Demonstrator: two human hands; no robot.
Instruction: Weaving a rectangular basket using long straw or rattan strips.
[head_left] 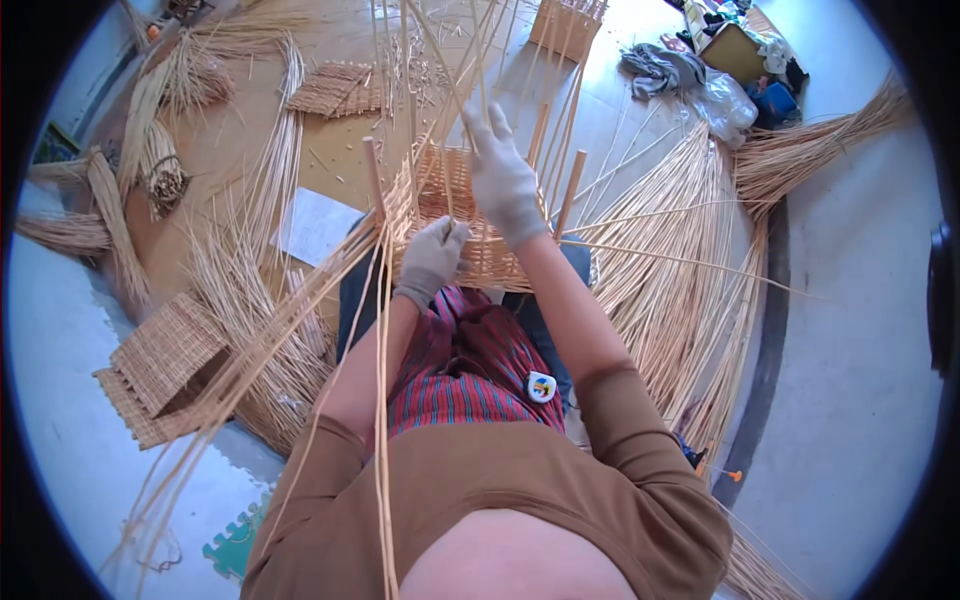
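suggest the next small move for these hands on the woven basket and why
Probably bend the thin strand sideways with the right hand while the left hand steadies its base. The left hand seems curled round that strand at the near side of the basket, the right hand is raised close by, and the strand stands upright, apparently not yet woven in.

Looking at a pale floor (850,420), tan toward the upper left. Totally littered with loose cane (680,280) and tied bundles (162,175), plus some white paper (315,228), woven panels (335,88), crumpled grey cloth (660,70) and a green mat piece (235,542) lower left.
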